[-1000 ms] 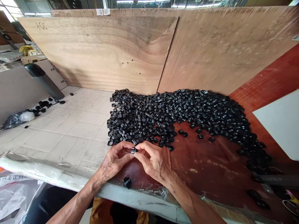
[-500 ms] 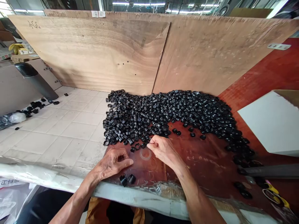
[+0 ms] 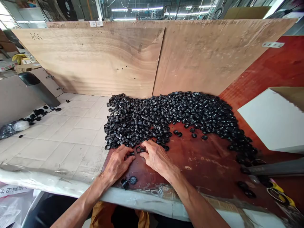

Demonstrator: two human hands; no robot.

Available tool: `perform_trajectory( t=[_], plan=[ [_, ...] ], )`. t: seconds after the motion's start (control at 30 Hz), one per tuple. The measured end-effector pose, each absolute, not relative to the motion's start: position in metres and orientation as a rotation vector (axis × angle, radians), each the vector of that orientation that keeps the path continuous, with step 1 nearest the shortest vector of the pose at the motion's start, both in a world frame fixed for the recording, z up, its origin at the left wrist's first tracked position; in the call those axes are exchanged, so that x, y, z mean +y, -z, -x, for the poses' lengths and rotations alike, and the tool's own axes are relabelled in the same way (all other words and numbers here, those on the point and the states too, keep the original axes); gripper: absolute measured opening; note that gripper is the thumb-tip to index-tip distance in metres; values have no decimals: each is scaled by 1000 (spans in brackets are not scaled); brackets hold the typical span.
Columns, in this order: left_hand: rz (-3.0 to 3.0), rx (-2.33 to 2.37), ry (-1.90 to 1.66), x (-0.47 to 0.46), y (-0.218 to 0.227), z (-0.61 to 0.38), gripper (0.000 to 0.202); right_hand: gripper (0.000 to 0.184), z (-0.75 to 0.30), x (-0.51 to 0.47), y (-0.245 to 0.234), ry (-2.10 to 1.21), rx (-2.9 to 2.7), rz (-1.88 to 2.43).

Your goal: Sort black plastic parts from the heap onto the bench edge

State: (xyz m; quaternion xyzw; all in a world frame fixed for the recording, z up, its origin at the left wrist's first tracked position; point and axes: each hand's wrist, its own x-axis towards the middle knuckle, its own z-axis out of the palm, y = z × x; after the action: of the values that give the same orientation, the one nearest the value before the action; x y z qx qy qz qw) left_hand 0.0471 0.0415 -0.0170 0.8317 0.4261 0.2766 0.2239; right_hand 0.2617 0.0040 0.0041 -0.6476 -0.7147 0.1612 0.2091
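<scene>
A wide pile of small round black plastic caps (image 3: 140, 122) lies in front of me. At its near edge my left hand (image 3: 117, 163) pinches a black cap (image 3: 131, 153) between thumb and fingers. My right hand (image 3: 155, 155) is just to the right, thumb and fingers closed about another black cap (image 3: 142, 150), partly hidden by the fingertips. A black ring-shaped part (image 3: 138, 149) lies between the two hands. Nearer to me, two more parts rest by the table edge: a black cap on its side (image 3: 124, 183) and one showing its round spoked face (image 3: 133, 180).
Tall plywood boards (image 3: 99, 60) stand behind the pile. A white box (image 3: 270, 117) is at the right, with a grey bar (image 3: 277, 167) and yellow-handled scissors (image 3: 282, 193) below it. A dark grey cylinder (image 3: 40, 90) leans at the left on pale tiles (image 3: 78, 136).
My left hand has moved forward to the pile's edge and closed on a cap. My right hand has shifted slightly left onto another. One near part now shows its round face.
</scene>
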Motion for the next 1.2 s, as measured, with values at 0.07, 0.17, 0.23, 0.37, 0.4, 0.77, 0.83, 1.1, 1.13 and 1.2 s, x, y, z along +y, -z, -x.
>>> perform_trajectory(
  t=[0.07, 0.17, 0.23, 0.37, 0.4, 0.77, 0.83, 1.1, 1.13, 1.2],
  plan=[
    [-2305, 1136, -765, 41, 16, -43, 15, 26, -259, 2, -11, -417, -1986, 1756],
    [-2309, 1107, -741, 39, 14, -42, 16, 29, -254, -1, -19, -377, -2073, 1633],
    [-2300, 1106, -733, 39, 12, -43, 16, 25, -252, 0, -19, -390, -2126, 1596],
    [-2259, 1104, -749, 37, 9, -45, 10, 28, -252, 1, -16, -432, -2097, 1579],
    [-2240, 1100, -758, 37, 9, -45, 9, 32, -252, 1, -16, -446, -2084, 1544],
    [-1457, 906, -679, 41, -3, -42, 36, 10, -246, -2, -25, -662, -1909, 1327],
    [-1447, 929, -668, 42, -3, -44, 39, 10, -247, -2, -25, -642, -1901, 1393],
    [-1685, 1121, -673, 40, 7, -51, 19, 17, -246, -1, -21, -964, -1836, 1633],
    [-1746, 1122, -683, 39, 6, -52, 16, 18, -245, 0, -19, -954, -1823, 1620],
    [-1857, 1120, -699, 39, 3, -52, 14, 17, -244, 1, -13, -918, -1803, 1597]
  ],
)
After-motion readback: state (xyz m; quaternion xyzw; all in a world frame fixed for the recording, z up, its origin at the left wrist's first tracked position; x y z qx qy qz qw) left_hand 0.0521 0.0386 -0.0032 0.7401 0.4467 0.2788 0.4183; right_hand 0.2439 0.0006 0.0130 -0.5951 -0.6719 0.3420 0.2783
